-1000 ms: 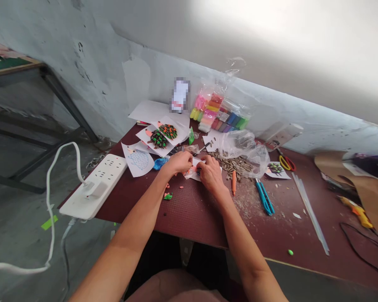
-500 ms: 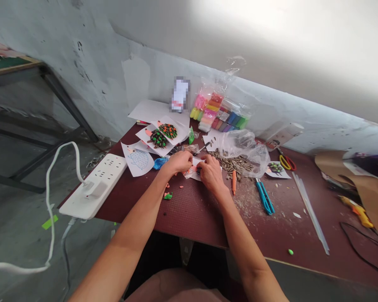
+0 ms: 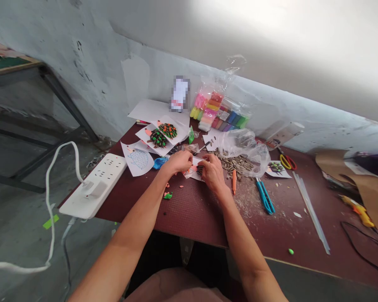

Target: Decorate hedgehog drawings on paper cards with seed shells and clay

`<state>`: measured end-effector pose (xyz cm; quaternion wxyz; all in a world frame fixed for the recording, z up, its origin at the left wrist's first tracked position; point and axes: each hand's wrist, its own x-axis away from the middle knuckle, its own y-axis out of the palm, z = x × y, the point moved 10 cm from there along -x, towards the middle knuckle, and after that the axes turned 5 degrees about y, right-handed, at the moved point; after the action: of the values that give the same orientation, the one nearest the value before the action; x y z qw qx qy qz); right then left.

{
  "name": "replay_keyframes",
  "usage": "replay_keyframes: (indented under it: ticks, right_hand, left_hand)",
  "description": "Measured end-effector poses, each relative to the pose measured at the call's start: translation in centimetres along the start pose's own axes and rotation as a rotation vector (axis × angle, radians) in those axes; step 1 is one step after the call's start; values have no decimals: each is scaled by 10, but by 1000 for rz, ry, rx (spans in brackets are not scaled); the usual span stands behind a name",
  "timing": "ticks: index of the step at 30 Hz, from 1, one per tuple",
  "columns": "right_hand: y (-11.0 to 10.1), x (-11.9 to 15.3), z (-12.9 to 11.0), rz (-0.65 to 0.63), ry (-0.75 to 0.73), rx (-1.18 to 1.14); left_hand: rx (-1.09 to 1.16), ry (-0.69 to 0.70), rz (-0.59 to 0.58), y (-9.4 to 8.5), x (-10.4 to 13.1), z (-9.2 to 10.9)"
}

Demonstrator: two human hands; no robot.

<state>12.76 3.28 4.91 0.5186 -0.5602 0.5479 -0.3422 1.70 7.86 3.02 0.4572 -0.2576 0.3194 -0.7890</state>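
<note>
Between my hands lies a small white paper [image 3: 195, 161] with pink clay and dark sunflower seeds on it. My left hand [image 3: 180, 162] is at its left side, fingers bent together in a pinch; what they hold is hidden. Over the right part of the paper, my right hand [image 3: 212, 173] has its fingers curled down close to the seeds, and its fingertips are partly hidden. A heap of sunflower seeds [image 3: 236, 162] lies just right of this hand. Bits of green and pink clay [image 3: 168, 196] are on the table below my left hand.
Hedgehog pictures [image 3: 158, 137] and a blue drawing [image 3: 137, 159] lie at the left, near a white power strip [image 3: 94, 184]. Packed coloured clay [image 3: 220, 113] stands behind. Rightward are an orange marker [image 3: 234, 182], a blue cutter [image 3: 265, 196], scissors [image 3: 286, 162] and a yellow glue gun [image 3: 359, 212].
My right hand has shifted very slightly over the paper, and a little more of the dark seeds shows beside its fingers. My left hand stays almost still.
</note>
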Motion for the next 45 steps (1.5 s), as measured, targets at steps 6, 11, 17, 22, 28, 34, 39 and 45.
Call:
replay_keyframes:
  ticks: [6, 11, 17, 22, 28, 34, 39, 45]
  right_hand:
    - [3, 1, -1, -44, 0, 35]
    - [7, 1, -9, -93, -11, 111]
    - [11, 1, -16, -140, -13, 165]
    - [13, 0, -15, -127, 8, 148]
    - [11, 0, -11, -93, 15, 109]
    - [8, 2, -9, -71, 10, 80]
    - [6, 1, -7, -55, 8, 20]
    - [6, 2, -8, -26, -2, -31]
  left_hand:
    - [-13, 4, 4, 2, -1, -2]
    - [1, 6, 10, 2, -3, -3]
    - [-51, 19, -2, 4, -4, -3]
    - [-133, 11, -35, 5, -3, -2]
    - [-152, -16, -79, 5, -1, -1]
    - [-155, -3, -67, 5, -2, -2]
    - [-158, 8, -52, 6, -4, -3]
    - [-150, 12, -37, 6, -4, -4]
